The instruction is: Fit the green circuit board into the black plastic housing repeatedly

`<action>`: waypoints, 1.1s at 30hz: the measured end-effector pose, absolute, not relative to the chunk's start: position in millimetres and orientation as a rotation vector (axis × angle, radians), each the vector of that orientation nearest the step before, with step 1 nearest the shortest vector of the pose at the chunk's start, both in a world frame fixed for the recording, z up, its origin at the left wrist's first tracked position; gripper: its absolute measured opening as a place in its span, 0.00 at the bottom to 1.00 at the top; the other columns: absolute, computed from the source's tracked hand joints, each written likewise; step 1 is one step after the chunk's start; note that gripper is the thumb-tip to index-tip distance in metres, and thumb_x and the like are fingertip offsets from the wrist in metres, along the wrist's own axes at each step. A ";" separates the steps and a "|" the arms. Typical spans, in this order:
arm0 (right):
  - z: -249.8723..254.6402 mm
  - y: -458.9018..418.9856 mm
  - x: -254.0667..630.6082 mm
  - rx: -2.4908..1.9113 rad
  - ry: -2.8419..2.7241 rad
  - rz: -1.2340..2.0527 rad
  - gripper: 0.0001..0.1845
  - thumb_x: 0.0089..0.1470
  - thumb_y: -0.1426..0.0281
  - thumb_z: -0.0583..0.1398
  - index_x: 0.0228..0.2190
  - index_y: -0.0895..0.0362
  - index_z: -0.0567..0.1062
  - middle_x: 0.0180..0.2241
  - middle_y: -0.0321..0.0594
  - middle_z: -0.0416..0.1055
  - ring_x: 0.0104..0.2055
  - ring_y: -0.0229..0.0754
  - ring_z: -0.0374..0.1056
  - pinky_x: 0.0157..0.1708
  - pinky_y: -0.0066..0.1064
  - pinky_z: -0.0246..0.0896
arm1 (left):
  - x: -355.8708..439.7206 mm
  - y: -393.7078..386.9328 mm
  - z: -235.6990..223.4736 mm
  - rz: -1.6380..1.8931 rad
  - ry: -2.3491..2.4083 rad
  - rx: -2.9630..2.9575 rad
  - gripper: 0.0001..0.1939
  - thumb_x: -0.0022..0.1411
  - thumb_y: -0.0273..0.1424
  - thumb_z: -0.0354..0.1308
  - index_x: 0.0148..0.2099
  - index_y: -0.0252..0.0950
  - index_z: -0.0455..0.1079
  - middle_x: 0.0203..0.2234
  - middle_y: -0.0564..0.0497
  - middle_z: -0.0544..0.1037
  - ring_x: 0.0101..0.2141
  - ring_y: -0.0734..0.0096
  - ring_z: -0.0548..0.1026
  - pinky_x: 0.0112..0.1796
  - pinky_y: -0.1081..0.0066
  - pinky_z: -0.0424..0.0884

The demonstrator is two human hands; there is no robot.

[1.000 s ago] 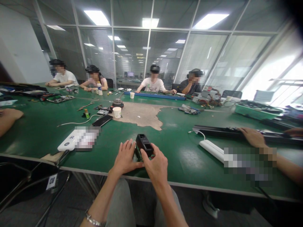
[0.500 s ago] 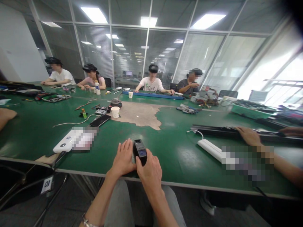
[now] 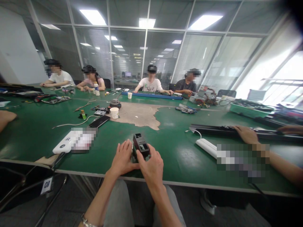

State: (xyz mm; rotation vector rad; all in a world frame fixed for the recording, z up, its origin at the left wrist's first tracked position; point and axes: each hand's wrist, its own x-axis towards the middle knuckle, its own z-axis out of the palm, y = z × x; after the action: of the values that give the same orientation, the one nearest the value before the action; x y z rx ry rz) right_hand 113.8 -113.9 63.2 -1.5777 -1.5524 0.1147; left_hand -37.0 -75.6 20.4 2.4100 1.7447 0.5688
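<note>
My left hand [image 3: 123, 158] has its fingers spread and pressed against the left side of a small black housing [image 3: 140, 145], while my right hand [image 3: 151, 167] curves over its near right side, so the two hands clasp it between them. The housing stands just inside the near edge of the green workbench [image 3: 175, 165], with square openings in its top; I cannot tell whether its underside touches the surface. A metal bracelet [image 3: 86, 219] sits on my left wrist. To my left lies a white power bank [image 3: 62, 145], partly blurred out, and farther ahead are a black phone [image 3: 99, 121] and a paper cup [image 3: 114, 112]. To my right, a white power strip [image 3: 206, 147] lies near a co-worker's hand [image 3: 247, 134], which rests on a long black rail [image 3: 213, 129]
</note>
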 end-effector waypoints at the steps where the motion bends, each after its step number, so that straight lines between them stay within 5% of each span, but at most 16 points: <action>1: 65.9 -112.8 118.1 -1.560 -1.529 0.098 0.24 0.54 0.58 0.60 0.50 0.57 0.72 0.41 0.45 0.75 0.42 0.49 0.69 0.44 0.36 0.61 | -37.0 -75.5 20.5 0.573 1.739 2.417 0.54 0.49 0.56 0.59 0.69 0.32 0.46 0.68 0.35 0.49 0.67 0.47 0.47 0.64 0.45 0.41; 7: 61.0 -105.2 153.0 -1.630 -1.425 -0.004 0.27 0.54 0.55 0.58 0.50 0.58 0.72 0.41 0.47 0.75 0.40 0.48 0.69 0.40 0.35 0.60 | -35.5 -75.9 23.1 0.536 1.749 2.417 0.62 0.45 0.68 0.54 0.70 0.31 0.46 0.68 0.35 0.49 0.67 0.46 0.46 0.64 0.46 0.40; 14: 32.3 -103.5 174.1 -1.805 -1.482 -0.011 0.26 0.55 0.56 0.58 0.50 0.59 0.72 0.37 0.47 0.75 0.41 0.51 0.68 0.41 0.37 0.60 | -35.2 -75.8 24.7 0.518 1.755 2.408 0.59 0.47 0.67 0.52 0.70 0.34 0.46 0.68 0.37 0.48 0.67 0.46 0.46 0.64 0.46 0.40; 20: 20.2 -105.3 179.8 -1.814 -1.562 -0.070 0.33 0.53 0.57 0.60 0.54 0.65 0.68 0.45 0.54 0.73 0.47 0.55 0.66 0.47 0.39 0.59 | -35.7 -75.1 24.0 0.506 1.750 2.416 0.59 0.47 0.68 0.51 0.70 0.34 0.46 0.68 0.37 0.48 0.67 0.46 0.46 0.64 0.46 0.41; 25: 32.1 -107.7 176.7 -1.797 -1.502 0.048 0.25 0.54 0.57 0.59 0.49 0.59 0.73 0.37 0.47 0.75 0.40 0.51 0.68 0.42 0.38 0.61 | -34.9 -75.2 24.2 0.503 1.764 2.406 0.62 0.46 0.69 0.51 0.70 0.29 0.45 0.68 0.35 0.48 0.67 0.46 0.46 0.64 0.47 0.40; 33: 63.5 -110.9 139.3 -1.502 -1.504 0.237 0.25 0.54 0.57 0.60 0.49 0.58 0.73 0.42 0.45 0.76 0.38 0.45 0.70 0.41 0.34 0.63 | -35.5 -76.0 21.1 0.548 1.758 2.428 0.57 0.47 0.66 0.54 0.68 0.33 0.50 0.67 0.35 0.50 0.67 0.46 0.48 0.64 0.45 0.42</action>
State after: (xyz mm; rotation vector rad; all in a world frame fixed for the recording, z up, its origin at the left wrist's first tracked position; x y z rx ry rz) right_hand 139.3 -110.9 63.5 -1.5021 -1.5038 0.2368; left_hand -35.5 -76.0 21.1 2.4283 1.7585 0.5478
